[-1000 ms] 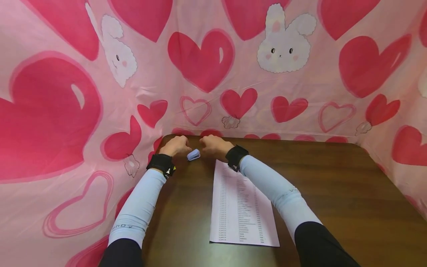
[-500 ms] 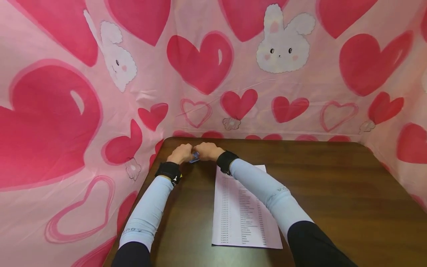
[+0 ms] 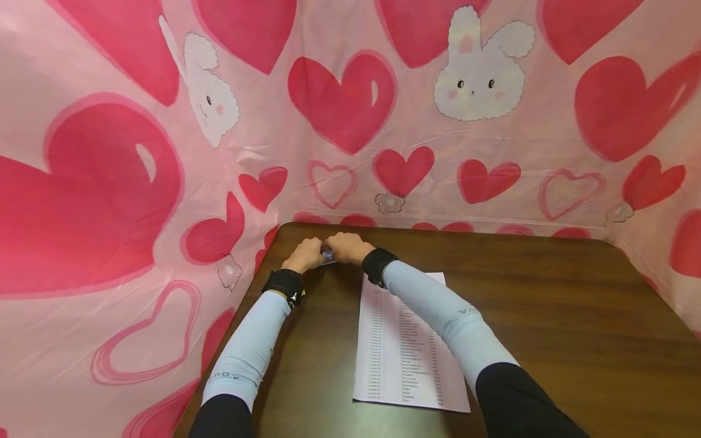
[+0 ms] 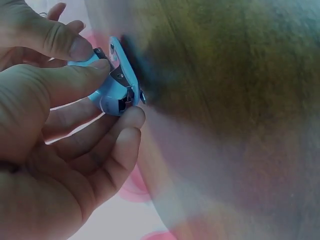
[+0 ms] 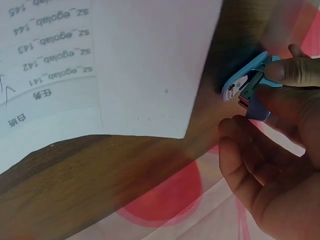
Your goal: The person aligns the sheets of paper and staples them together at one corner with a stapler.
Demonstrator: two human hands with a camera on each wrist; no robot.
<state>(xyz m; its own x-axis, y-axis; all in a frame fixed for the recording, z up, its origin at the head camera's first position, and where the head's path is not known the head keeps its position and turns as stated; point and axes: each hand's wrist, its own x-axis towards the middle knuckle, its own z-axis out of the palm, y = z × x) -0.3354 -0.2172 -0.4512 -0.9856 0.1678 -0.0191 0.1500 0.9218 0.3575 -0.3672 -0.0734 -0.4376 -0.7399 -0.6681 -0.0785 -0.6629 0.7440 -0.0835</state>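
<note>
Near the table's far left corner, both hands hold a small light-blue stapler (image 3: 328,255). My left hand (image 3: 305,254) pinches one side of it between thumb and fingers; my right hand (image 3: 347,247) grips the other side. In the left wrist view the stapler (image 4: 114,95) has its flat base apart from the body, with metal parts showing between. From the right wrist view, the stapler's base (image 5: 239,75) lies close over the wood, and the metal magazine (image 5: 250,90) angles away from it. Thumbs and fingers hide part of the body.
A printed sheet of paper (image 3: 408,353) lies on the brown table (image 3: 547,316), under the right forearm. Its corner comes close to the stapler in the right wrist view. Pink cloth with hearts and rabbits (image 3: 339,103) hangs around the table's back and sides.
One second ago the stapler lay on the table between the two separate hands. The hands have come together and taken hold of it; its base and body now stand apart.
</note>
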